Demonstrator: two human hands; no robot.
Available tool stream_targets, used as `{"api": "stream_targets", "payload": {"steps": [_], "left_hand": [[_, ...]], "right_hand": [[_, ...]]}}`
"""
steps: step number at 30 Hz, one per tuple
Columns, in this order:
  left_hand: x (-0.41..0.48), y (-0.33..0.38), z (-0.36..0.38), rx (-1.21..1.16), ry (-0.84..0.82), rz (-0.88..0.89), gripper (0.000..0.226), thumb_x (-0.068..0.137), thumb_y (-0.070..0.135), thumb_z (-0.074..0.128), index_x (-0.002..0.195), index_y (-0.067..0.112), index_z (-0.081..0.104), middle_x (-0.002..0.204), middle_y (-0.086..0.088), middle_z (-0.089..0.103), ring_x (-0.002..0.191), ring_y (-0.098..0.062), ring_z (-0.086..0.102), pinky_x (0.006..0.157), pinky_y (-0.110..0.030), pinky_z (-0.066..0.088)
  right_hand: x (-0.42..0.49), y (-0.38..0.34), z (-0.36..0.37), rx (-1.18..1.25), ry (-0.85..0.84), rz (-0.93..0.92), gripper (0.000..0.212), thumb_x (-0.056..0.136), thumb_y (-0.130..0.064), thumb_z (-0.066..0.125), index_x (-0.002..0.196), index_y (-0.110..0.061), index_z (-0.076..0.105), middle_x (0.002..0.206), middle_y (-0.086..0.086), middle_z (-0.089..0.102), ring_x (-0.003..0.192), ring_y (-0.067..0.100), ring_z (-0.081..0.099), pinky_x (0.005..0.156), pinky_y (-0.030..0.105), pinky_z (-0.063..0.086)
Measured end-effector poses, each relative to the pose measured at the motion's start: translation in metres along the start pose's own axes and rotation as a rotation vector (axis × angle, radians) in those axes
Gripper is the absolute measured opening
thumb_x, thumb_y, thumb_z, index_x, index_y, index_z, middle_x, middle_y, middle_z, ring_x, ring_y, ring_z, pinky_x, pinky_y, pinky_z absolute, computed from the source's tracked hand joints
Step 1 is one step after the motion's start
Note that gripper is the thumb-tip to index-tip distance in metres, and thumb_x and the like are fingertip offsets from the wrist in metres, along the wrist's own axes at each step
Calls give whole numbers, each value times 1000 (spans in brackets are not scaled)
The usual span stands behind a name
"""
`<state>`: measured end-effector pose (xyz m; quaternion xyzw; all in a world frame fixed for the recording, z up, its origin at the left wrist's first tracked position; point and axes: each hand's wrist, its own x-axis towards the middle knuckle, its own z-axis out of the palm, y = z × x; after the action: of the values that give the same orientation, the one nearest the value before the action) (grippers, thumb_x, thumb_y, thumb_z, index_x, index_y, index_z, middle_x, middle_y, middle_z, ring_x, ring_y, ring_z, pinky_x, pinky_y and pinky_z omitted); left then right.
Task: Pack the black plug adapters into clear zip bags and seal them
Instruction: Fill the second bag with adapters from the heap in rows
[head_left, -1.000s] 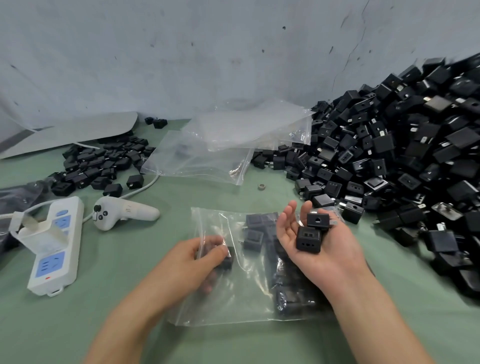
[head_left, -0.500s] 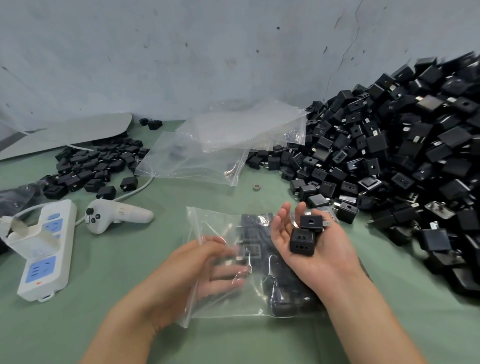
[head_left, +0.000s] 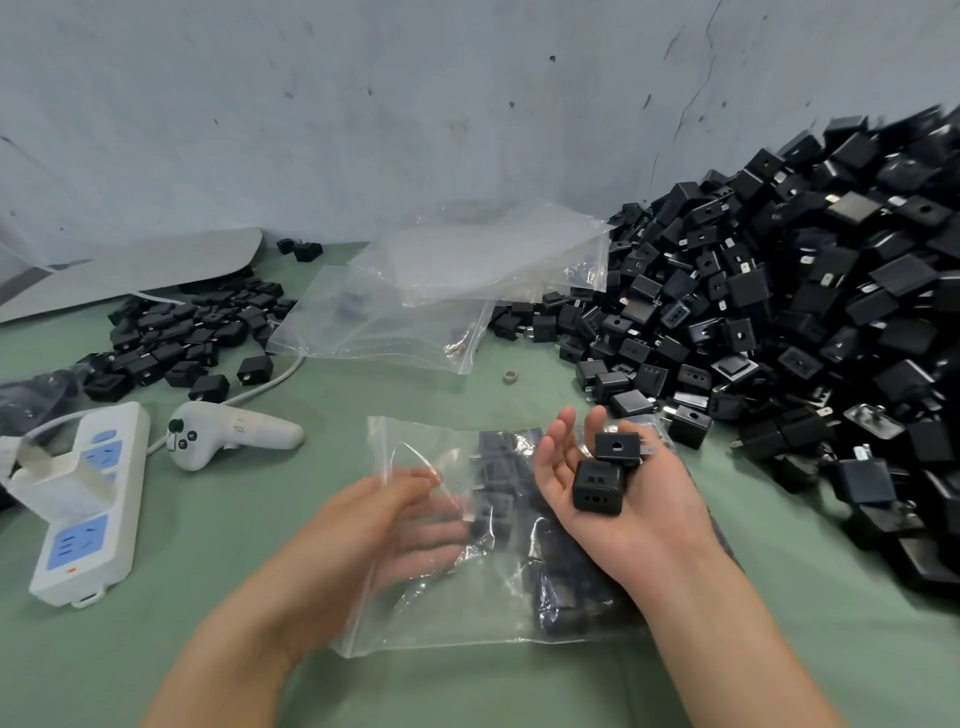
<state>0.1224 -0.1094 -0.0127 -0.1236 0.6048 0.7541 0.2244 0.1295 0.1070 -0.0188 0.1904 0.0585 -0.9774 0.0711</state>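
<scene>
The biggest thing here is the huge pile of black plug adapters, heaped against the wall on the right of the green table. A smaller heap lies well apart from it on the left.

Next comes the clear zip bag, lying flat right in front of the person. Its mouth faces left and is not sealed. Some adapters are already inside, bunched toward the right end. Behind it, spare bags lie in a loose stack, and they look almost empty.

The left hand is inside the bag's mouth with its fingers out straight, gripping nothing. I can see them through the plastic, and they seem to hold the mouth apart. The right hand is above the bag, palm up and fingers loose, with two adapters resting on it.

So I think this is the filling step, not the sealing one. The next move, I guess, is to bring those two little plugs to the mouth and slip them in beside the others. The plastic is floppy, so the mouth needs holding wide. Zipping comes once the bag is full.
</scene>
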Motion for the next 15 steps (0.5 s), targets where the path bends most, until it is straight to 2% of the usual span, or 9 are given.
{"api": "stream_targets", "payload": {"steps": [2,5,6,7,8,10,12,15], "left_hand": [[-5,8,-7,114,180,107,17,98,17,57,109,6,64,93,-15,77,87,-34,75,79,-46,60],[-12,18,-13,475,550,424,12,97,19,56,104,22,65,84,1,73,76,-16,72,66,-32,53],[-16,20,-9,583,629,550,12,96,23,54,102,28,63,83,7,69,74,-8,68,64,-30,49],[-20,21,-3,633,634,651,11,94,27,54,98,32,62,81,10,67,70,-4,64,62,-29,47],[-25,22,7,639,559,707,10,94,30,54,95,34,63,81,12,67,67,-4,63,60,-29,47],[-30,17,32,614,303,700,11,95,33,57,94,39,65,82,17,69,65,-5,63,60,-25,49],[-34,6,55,676,101,677,11,96,32,59,95,41,65,86,21,69,70,0,63,62,-13,46],[-37,-6,66,732,23,661,6,95,32,61,98,38,63,95,24,67,83,5,62,67,-7,40]], "right_hand": [[-1,1,1,-14,6,0,32,96,-29,50,80,-11,71,96,11,71,71,28,69,66,39,60],[-2,4,3,-44,-1,-1,28,97,-31,50,80,-14,64,95,10,71,72,27,69,67,37,59],[-2,6,4,-58,-14,-1,28,97,-31,50,78,-15,61,95,9,70,74,27,70,69,38,59],[-3,8,5,-79,-29,1,28,96,-31,50,74,-15,59,96,8,70,78,28,71,72,39,58],[-3,11,7,-105,-44,7,30,96,-31,51,71,-16,58,96,8,70,84,29,72,77,41,58],[-5,19,10,-162,-84,35,36,95,-34,51,64,-16,56,97,8,71,95,31,73,88,45,55],[-6,29,14,-218,-131,73,40,95,-38,51,61,-16,54,99,10,71,96,33,72,84,44,58],[-9,38,16,-325,-142,79,43,95,-41,50,59,-18,53,103,10,72,100,32,72,75,43,61]]}}
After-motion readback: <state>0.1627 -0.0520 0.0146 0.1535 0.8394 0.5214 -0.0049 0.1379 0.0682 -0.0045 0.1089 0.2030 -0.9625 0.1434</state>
